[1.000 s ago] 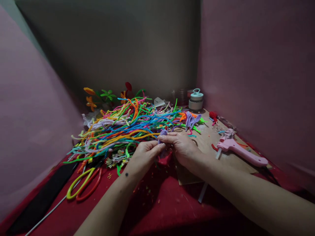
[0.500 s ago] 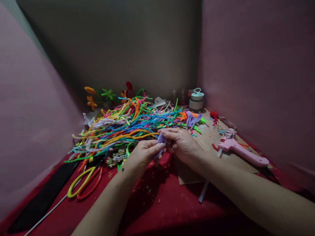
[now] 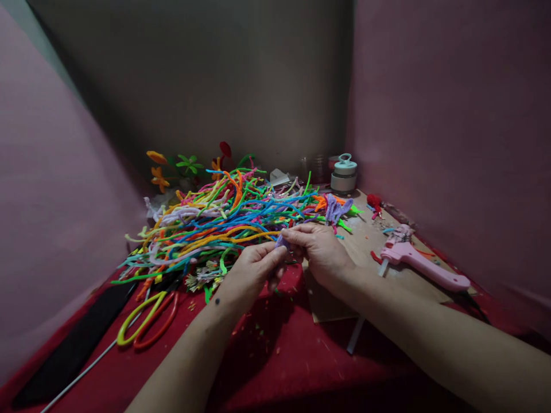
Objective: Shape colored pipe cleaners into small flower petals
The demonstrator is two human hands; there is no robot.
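Between my two hands is a small purple pipe cleaner piece [image 3: 282, 241], mostly covered by fingers. My left hand [image 3: 255, 269] pinches it from the left, thumb on top. From the right, my right hand [image 3: 319, 252] pinches its upper end with thumb and forefinger. Just beyond the hands spreads a large heap of colourful pipe cleaners [image 3: 241, 215]. A purple looped pipe cleaner shape [image 3: 338, 209] lies at the heap's right end.
A pink glue gun [image 3: 426, 267] with a glue stick rests on a brown board [image 3: 329, 304] at right. Scissors [image 3: 144, 327] with yellow and red handles lie left, by a black strip [image 3: 73, 350]. A lidded jar [image 3: 344, 175] and pipe cleaner flowers [image 3: 189, 164] stand behind.
The purple piece has turned or folded between my fingers, so less of it shows now. My hands stay in nearly the same place.
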